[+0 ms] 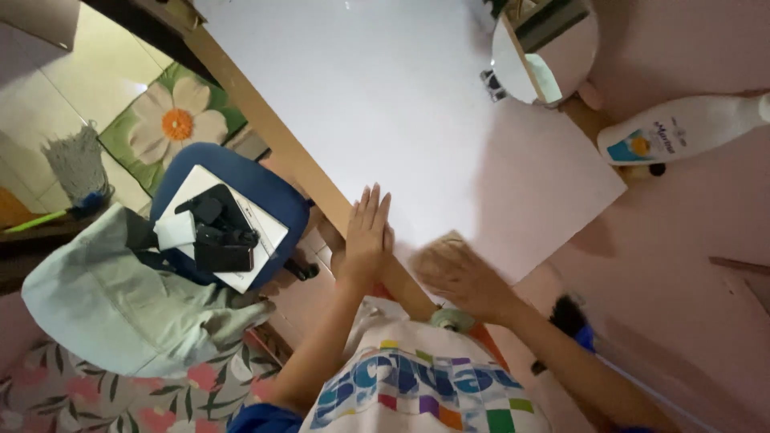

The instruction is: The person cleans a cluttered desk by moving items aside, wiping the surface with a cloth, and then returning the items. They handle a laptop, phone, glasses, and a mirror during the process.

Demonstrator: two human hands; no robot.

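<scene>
At the near edge of the white tabletop [385,96], the person's left hand [366,234] is lying flat, fully open with the fingers straight and pressed together, holding nothing and resting across the wooden edge strip [273,132] that is running along the table's side. Just beside it, the right hand [464,279] is showing as a blur, palm down over a tan, rough-looking pad or cloth [439,245] that is sitting on the white surface close to the table's corner; the blur is hiding whether the fingers are gripping the pad or only pressing on it, so I cannot tell how far that hand is closed. Both forearms are reaching out from a white shirt with a coloured checked print [417,389]. At the far side of the tabletop a round mirror [545,52] is standing, and near it a white lotion bottle [682,128] is lying on its side against the pink surface, well apart from both hands. Left of the table, a blue chair [269,196] is carrying a flat white device [261,232] with several black items [220,232] piled on top, and a pale grey-green garment [112,305] is draping beside it. Farther off, a mop head [76,164] is resting near a green mat with a large white flower [176,120].
</scene>
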